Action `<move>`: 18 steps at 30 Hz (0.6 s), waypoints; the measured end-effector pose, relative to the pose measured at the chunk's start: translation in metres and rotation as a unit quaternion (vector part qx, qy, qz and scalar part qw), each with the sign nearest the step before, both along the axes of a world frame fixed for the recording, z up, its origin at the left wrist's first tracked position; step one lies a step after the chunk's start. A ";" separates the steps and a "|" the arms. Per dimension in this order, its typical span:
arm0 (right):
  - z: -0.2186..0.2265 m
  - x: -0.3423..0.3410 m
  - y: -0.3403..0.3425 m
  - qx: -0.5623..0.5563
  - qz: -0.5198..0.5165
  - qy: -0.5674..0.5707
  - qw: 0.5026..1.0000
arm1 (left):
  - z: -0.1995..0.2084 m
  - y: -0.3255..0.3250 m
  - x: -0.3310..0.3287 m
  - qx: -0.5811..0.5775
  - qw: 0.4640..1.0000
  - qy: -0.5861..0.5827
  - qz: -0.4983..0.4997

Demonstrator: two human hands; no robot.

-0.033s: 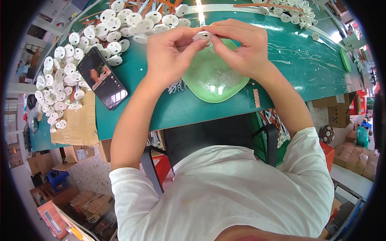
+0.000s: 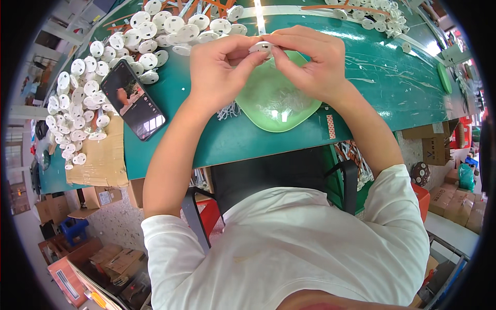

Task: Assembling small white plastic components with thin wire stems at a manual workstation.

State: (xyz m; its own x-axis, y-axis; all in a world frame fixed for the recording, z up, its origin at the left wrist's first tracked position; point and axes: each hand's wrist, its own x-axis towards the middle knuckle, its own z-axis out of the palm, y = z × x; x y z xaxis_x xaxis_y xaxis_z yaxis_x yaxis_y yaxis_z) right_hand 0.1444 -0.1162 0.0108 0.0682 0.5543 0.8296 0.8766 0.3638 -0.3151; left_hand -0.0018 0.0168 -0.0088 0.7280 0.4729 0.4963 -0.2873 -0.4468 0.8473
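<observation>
Between my fingertips, over the far edge of a green bowl (image 2: 274, 125), is a small white round disc (image 2: 261, 47) with a dark slot. My left hand (image 2: 219, 70) pinches its left side with curled fingers. On the other side my right hand (image 2: 312, 62) grips it between thumb and fingers. Clear thin plastic bits (image 2: 287, 101) lie in the bowl. What the discs' undersides look like is hidden by my fingers. A large heap of similar white discs (image 2: 147, 30) spreads over the table to the left.
A black phone (image 2: 133, 101) with its screen lit lies left of my left forearm. Beside it is a cardboard sheet (image 2: 101, 160). White strands (image 2: 228, 111) and an orange perforated strip (image 2: 330, 127) lie near the bowl. More discs (image 2: 380, 23) sit at the far right of the green table (image 2: 206, 150).
</observation>
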 end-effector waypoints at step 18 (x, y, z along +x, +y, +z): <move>-0.005 -0.011 -0.004 -0.013 0.069 0.284 0.956 | 0.013 -0.013 -0.002 -0.026 0.998 -0.031 -0.052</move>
State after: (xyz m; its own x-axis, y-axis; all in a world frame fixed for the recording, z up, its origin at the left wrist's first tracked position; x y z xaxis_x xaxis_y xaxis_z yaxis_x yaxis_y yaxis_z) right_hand 0.1334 -0.1207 0.0054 0.4281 0.6103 0.6665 0.5054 0.4497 -0.7364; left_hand -0.0036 0.0042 0.0042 0.7429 0.4227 0.5191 -0.3824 -0.3685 0.8473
